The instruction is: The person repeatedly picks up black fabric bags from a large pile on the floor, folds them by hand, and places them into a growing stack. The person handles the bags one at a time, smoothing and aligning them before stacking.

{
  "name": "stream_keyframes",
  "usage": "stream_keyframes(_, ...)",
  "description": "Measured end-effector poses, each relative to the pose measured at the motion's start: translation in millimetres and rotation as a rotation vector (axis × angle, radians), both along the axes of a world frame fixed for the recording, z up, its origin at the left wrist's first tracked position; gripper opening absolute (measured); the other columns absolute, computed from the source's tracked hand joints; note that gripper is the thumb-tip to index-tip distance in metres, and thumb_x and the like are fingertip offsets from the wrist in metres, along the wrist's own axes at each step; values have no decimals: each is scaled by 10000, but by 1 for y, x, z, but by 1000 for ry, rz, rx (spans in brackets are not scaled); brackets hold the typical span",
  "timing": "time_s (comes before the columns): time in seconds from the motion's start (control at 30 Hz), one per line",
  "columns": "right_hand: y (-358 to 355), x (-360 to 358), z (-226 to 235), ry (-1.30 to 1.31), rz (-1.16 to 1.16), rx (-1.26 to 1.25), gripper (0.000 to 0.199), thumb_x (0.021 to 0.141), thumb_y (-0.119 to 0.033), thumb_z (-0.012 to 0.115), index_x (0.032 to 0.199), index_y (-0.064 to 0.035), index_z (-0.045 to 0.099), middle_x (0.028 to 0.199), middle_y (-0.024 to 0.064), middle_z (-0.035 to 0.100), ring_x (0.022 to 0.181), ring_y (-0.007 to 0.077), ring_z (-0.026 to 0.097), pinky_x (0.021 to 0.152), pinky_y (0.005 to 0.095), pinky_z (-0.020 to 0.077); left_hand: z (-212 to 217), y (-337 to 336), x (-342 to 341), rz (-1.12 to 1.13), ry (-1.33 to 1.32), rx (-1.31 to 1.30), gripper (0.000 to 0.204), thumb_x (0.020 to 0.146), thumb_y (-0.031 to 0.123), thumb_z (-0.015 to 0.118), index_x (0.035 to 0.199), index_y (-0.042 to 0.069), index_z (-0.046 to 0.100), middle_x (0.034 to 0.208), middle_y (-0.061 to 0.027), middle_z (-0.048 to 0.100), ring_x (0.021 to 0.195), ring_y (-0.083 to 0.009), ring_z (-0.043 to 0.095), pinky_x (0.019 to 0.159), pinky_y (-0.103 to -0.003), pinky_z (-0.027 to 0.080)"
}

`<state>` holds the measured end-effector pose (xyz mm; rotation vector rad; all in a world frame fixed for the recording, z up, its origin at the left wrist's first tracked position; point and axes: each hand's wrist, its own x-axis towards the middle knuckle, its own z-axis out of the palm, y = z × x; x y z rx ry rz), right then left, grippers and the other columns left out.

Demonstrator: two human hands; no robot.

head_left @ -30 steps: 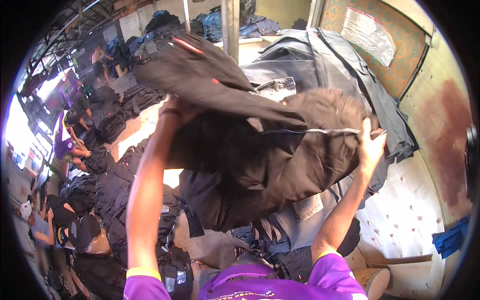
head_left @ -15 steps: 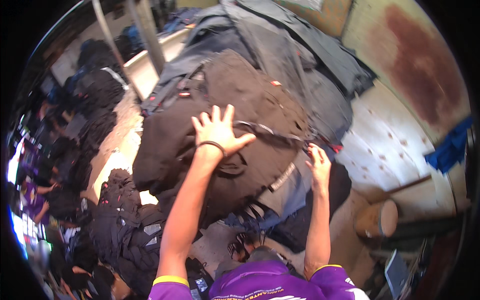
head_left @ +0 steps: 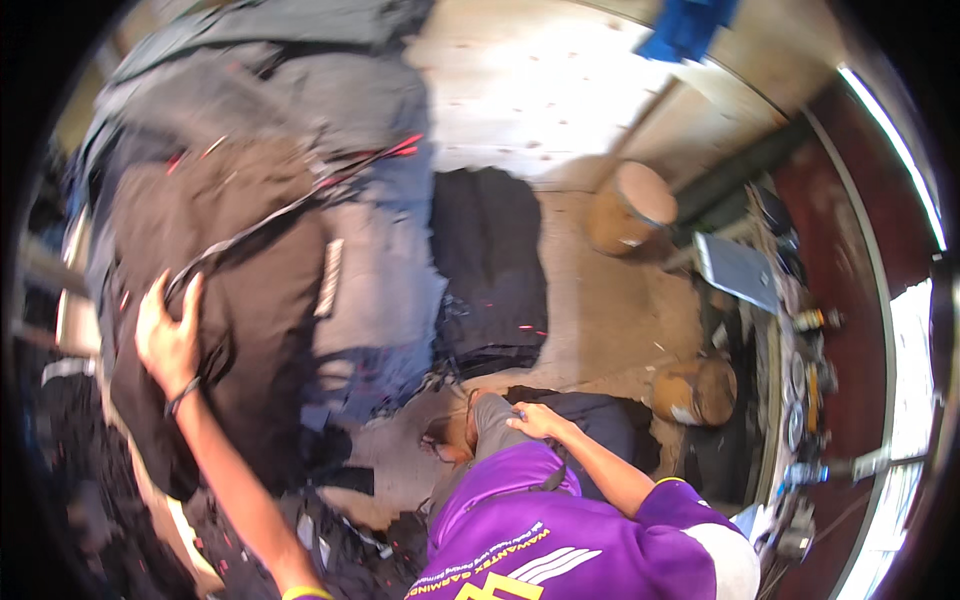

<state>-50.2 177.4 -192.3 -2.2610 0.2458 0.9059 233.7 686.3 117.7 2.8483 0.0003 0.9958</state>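
My left hand lies on a dark brown garment on top of a broad stack, its thumb and fingers spread. A dark bracelet circles that wrist. Close to its fingertips starts a long, narrow dark strip, which runs across the garment to a red end. My right hand is low by my grey-trousered leg, away from the stack. Its fingers are curled, and a small dark bluish bit shows at them, too small to name.
Grey cloth layers lie behind and under the garment. A folded black cloth pile stands to their right. Two brown drums stand farther right, beside a cluttered shelf with a silver laptop-like panel. Dark garments heap at the left.
My view has turned right, so the stack now sits at the left. My right hand has left the strip near the garment's edge and come back to my leg. My left hand stays on the garment.
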Motion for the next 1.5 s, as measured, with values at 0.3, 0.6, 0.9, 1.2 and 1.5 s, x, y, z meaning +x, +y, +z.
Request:
stream_keyframes(0.3,-252,-9,20,-536,-886,-378,323,878,-282,719,1079,-29,719,1012,216,742,990,370,720,899,471,560,-13,33,17,51,205,-27,639,961,493,656,1403,37,589,1451,-185,573,1418,-332,455,1188,-404,317)
stream_keyframes(0.6,-579,40,63,-800,-1209,-1032,392,898,-225,697,1221,-20,616,1269,253,567,1152,423,568,994,498,480,5,-26,0,134,-36,363,470,880,417,791,1172,52,737,1098,-165,744,946,-290,727,872,-405,577)
stream_keyframes(0.9,-768,37,68,-330,-1326,-1073,759,921,-447,639,1547,-133,345,1588,262,325,1364,487,458,1113,584,395,11,-42,10,519,116,358,596,923,568,670,1162,22,692,1068,-201,716,961,-350,699,832,-441,563)
stream_keyframes(1.2,-879,3,35,2,-965,-1208,642,1029,-639,319,1470,-214,510,1448,196,558,1356,396,506,1095,650,359,4,29,24,739,583,194,653,1016,399,572,1487,-35,442,1449,-229,556,1346,-350,535,1128,-411,411)
stream_keyframes(1.5,-838,40,40,-437,-1220,-1242,432,978,-310,585,1338,-75,533,1120,233,705,1009,462,685,872,573,540,2,-24,15,726,448,90,725,964,581,579,1456,51,533,1398,-208,610,1294,-368,589,1092,-427,454)
